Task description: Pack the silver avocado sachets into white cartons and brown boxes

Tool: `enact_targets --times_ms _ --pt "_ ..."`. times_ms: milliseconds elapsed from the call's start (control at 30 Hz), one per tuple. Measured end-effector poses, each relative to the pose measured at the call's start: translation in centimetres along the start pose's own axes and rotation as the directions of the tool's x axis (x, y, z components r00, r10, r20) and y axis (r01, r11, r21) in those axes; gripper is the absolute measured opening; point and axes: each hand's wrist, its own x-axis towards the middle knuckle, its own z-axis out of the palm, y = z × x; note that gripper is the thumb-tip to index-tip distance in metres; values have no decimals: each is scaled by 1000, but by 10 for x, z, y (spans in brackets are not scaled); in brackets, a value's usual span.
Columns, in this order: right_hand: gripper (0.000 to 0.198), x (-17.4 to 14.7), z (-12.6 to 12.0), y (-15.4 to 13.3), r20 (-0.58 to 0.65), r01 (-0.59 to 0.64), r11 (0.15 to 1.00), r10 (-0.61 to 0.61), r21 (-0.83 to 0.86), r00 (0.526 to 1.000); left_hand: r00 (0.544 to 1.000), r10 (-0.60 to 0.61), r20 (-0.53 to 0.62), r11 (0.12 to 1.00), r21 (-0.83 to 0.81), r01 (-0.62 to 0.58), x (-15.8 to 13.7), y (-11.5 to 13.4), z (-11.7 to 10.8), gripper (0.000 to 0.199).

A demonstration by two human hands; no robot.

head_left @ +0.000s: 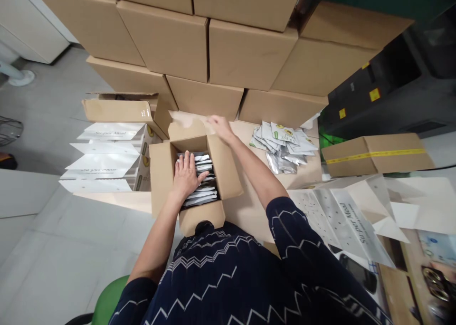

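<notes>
An open cardboard box (pixel 224 168) stands in front of me on the table, flaps folded outward. Inside it, several flat pouches (pixel 201 199) stand on edge in a row. My left hand (pixel 185 175) lies on top of the pouches with its fingers stretched out. Past the box's far right corner is my right hand (pixel 221 127), close to the far flap (pixel 187 130). Its fingers are curled, and whatever they may hold is hidden. To the right, a loose pile of silver-white pouches (pixel 281 142) rests on the tabletop.
Stacked cardboard cartons (pixel 249 54) form a wall behind the table (pixel 249 211). On the left are white printed "Super Meal" boxes (pixel 103 161) and another open carton (pixel 117 109). More white printed packaging (pixel 342 215) and a yellow-taped carton (pixel 377 154) are at right. A green chair (pixel 110 301) stands lower left.
</notes>
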Motion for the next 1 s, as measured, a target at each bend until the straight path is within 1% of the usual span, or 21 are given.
enact_targets --times_ms 33,67,100,133,167,200,233,267,333,367,400,467,567,633,733,800,867,900,933,967,1000 --pt "54 -6 -12 15 -128 -44 999 47 30 991 1000 2 0 1000 2 -2 -1 0 0 92" --pt "52 -12 -25 33 -235 -111 993 116 34 965 1000 5 0 1000 5 -5 -1 0 1 92" --pt "50 -20 -38 52 -314 -201 979 192 4 930 1000 7 -1 1000 7 -7 -1 0 1 92" --pt "45 -28 -53 72 -359 -295 953 253 -65 898 1000 9 -1 1000 8 -9 -2 -1 1 92" --pt "39 -36 -66 93 -382 -386 910 307 -151 872 1000 9 -1 1000 8 -9 -2 -1 2 92" --pt "42 -45 -79 113 -392 -485 842 374 -236 840 1000 8 -1 1000 6 -8 -2 -1 2 92" --pt "50 -55 -91 131 -371 -566 758 448 -324 813 1000 7 -2 1000 5 -7 -2 -1 2 92" --pt "57 -64 -100 148 -346 -620 671 516 -406 784 1000 5 -4 1000 4 -5 -2 0 2 92" --pt "67 -79 -112 176 -284 -646 540 605 -539 744 1000 4 -9 1000 7 -4 -2 0 2 92" --pt "68 -85 -115 186 -250 -633 504 631 -587 734 1000 7 -11 1000 10 -7 -2 -1 3 92" --pt "67 -90 -116 194 -216 -615 487 647 -621 731 1000 11 -14 1000 13 -11 -2 -1 3 92" --pt "63 -97 -113 205 -177 -589 478 660 -651 731 1000 15 -21 1000 19 -15 -2 -1 5 92" --pt "58 -100 -106 208 -199 -586 475 640 -656 742 999 14 -33 1000 27 -13 -3 -2 7 92" --pt "55 -100 -103 203 -218 -579 479 615 -660 758 999 9 -37 999 31 -8 -3 -2 8 92" --pt "51 -99 -107 184 -236 -560 521 562 -643 793 1000 3 -29 1000 30 -2 -4 -1 7 92" --pt "49 -100 -118 164 -292 -567 573 503 -592 814 1000 3 -22 1000 26 -2 -5 0 6 92" --pt "45 -102 -134 138 -373 -560 672 420 -485 827 1000 4 -18 1000 22 -3 -6 1 6 91" --pt "43 -104 -143 123 -410 -520 749 358 -410 839 1000 3 -17 1000 20 -3 -6 1 6 91" --pt "41 -106 -152 107 -440 -440 839 280 -319 853 1000 2 -15 1000 19 -2 -6 2 6 90" --pt "38 -109 -160 90 -465 -323 922 195 -213 863 1000 1 -14 1000 18 0 -7 2 6 90" --pt "37 -111 -166 72 -483 -186 978 119 -93 867 1000 -2 -14 1000 15 2 -7 2 5 88"
